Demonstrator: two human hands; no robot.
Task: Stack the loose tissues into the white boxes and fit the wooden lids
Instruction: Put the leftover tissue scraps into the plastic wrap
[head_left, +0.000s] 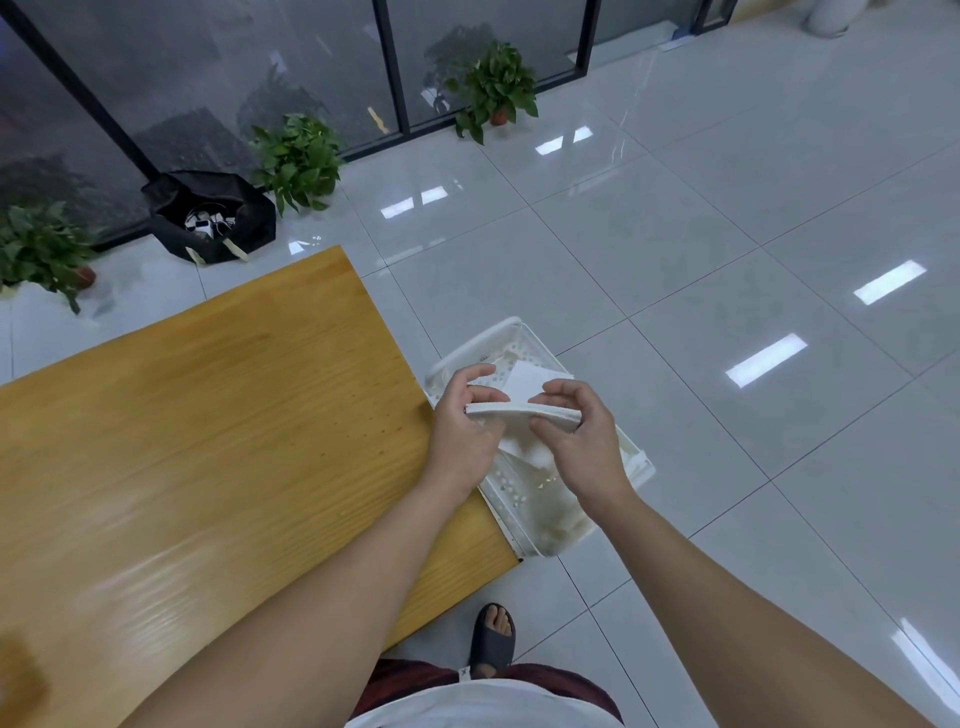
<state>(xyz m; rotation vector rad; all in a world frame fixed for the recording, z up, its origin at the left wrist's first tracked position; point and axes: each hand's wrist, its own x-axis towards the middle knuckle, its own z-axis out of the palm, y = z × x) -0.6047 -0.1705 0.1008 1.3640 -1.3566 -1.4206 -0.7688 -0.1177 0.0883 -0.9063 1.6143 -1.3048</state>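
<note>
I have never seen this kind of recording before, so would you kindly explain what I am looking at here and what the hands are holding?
There is no machine here. A person wears a wide-angle camera on the head, and the single picture looks forward and down at their own two bare hands.

The left hand and the right hand together grip a flat white stack of tissues, one at each end. They hold it over a white perforated basket that stands on the tiled floor beside a wooden table. More white material lies in the basket; I cannot tell exactly what.

Further back stand potted plants and a black bag by a glass wall. No white boxes or wooden lids show.
</note>
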